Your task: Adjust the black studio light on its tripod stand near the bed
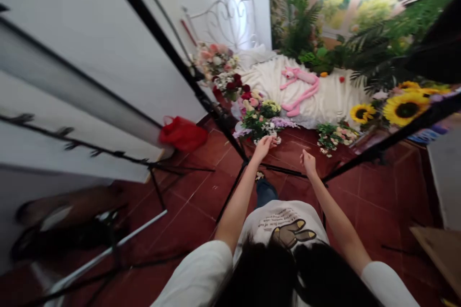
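My left hand (265, 147) is held out in front of me with loosely bent fingers, a little apart, and nothing visible in it. Beyond it in the view is a bunch of mixed flowers (261, 122) with green leaves and purple sprays; I cannot tell whether they touch. To the right, my right hand (308, 162) is curled closed in the air, with nothing showing from it. Below and between the hands runs a black stand leg (283, 170). A pink plush toy (300, 84) with long limbs lies on the cream draped cloth (262, 74) farther off.
Black stand poles (165, 43) slant past me on both sides. A red bag (183, 133) sits on the red tiled floor (201, 192). Sunflowers (406, 108) stand at the right, beneath palm leaves (300, 5). A white metal headboard (226, 21) is at the back.
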`<state>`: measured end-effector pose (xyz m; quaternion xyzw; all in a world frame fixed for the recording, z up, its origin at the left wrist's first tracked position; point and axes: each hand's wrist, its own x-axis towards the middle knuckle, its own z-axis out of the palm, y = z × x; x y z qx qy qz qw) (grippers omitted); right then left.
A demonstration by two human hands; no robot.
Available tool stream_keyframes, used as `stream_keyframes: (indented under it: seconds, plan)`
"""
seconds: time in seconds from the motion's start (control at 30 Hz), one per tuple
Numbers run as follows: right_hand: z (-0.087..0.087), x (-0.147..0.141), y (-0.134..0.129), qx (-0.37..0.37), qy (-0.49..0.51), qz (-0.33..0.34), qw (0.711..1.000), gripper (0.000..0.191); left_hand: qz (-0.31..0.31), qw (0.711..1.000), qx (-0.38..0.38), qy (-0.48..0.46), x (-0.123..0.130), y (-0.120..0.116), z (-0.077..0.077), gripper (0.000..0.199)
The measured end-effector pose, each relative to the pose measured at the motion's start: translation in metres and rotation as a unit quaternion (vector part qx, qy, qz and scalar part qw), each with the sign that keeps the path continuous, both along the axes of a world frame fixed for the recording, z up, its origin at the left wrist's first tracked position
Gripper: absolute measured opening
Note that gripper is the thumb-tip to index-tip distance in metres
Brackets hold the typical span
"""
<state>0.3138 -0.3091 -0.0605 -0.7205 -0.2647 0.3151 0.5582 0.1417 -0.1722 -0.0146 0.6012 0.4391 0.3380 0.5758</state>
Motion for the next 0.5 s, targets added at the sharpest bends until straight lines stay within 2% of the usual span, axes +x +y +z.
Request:
stream_keyframes:
  seconds: [0.13,0.2,0.3,0.37,0.5]
  plan:
    - [-0.002,-0.047,0.037,-0.014,0.041,0.101,0.994,0.055,0.189,0.981,-0.049,0.001,-0.074,0.05,0.009,0.024]
    - [-0.003,-0.067,0.052,-0.005,0.058,0.137,0.989,0.054,0.279,0.959,-0.033,0.025,-0.104,0.072,0.016,0.019]
    - [-0.001,-0.089,0.072,0.0,0.067,0.184,0.981,0.054,0.378,0.922,0.038,0.078,-0.134,0.102,0.028,0.034]
    - [0.002,-0.099,0.087,-0.005,0.067,0.215,0.974,0.055,0.371,0.919,0.084,0.108,-0.143,0.12,0.036,0.04]
    - [0.019,-0.111,0.124,-0.009,0.05,0.264,0.963,0.056,0.276,0.943,0.097,0.159,-0.139,0.145,0.045,0.034]
